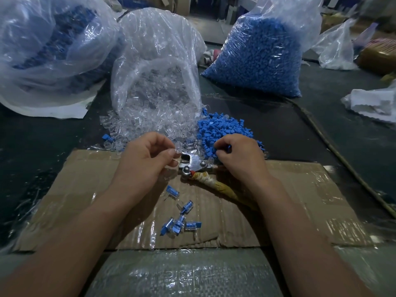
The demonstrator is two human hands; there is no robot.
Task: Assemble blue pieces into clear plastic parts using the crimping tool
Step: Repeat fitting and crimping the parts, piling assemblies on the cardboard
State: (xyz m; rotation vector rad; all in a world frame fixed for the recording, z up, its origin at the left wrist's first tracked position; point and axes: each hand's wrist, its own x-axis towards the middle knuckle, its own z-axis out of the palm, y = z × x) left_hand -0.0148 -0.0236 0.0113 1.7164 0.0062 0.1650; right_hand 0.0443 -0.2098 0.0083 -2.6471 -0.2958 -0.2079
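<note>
Several finished pieces (172, 192) lay on the worker's side of the crimping tool (196, 163); big heaps (224, 127) waited beyond it. Left hand (145, 159) pinched a clear part (176, 151), right hand (240, 155) a blue piece (228, 149), either side of it.

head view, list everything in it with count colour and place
left bag: one, clear over dark blue contents, far left
clear parts bag: one, clear, far centre, mouth open
loose clear parts: many, clear, at that bag's mouth
blue pieces bag: one, clear, full of blue, far right
loose blue pieces: many, blue, right of the clear spill
cardboard: one, brown, taped, near centre
crimping tool: one, silver head, yellow-wrapped handle, at the cardboard's far edge
assembled pieces: about five, blue inside clear, on the cardboard
left hand: one, pinches a clear part by the tool head
right hand: one, pinches a blue piece at the heap
</note>
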